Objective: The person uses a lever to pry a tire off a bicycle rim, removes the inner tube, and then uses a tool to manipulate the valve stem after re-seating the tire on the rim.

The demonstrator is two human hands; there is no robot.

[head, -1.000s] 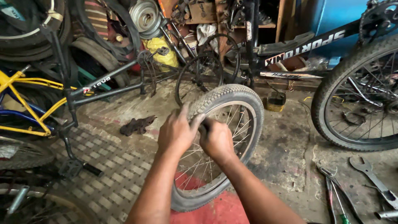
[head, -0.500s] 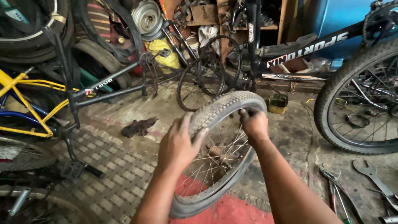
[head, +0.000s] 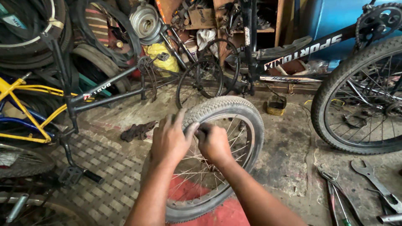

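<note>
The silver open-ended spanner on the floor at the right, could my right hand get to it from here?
Probably yes: the silver spanner lies uncovered, but the right hand grips the small grey-tyred wheel.

Left hand [head: 171,137] and right hand [head: 214,143] cover the near upper arc of the small wheel [head: 234,109]; tyre bead and rim under the palms not visible. Fingertips of both tucked out of sight, so the grip itself can't be read. Lower tyre below the grip hidden behind the forearms, bottom cut by the frame edge. Right of the grip, the large bike wheel [head: 335,96] runs off the edge. Spanners [head: 370,178] lower right also cropped.
</note>
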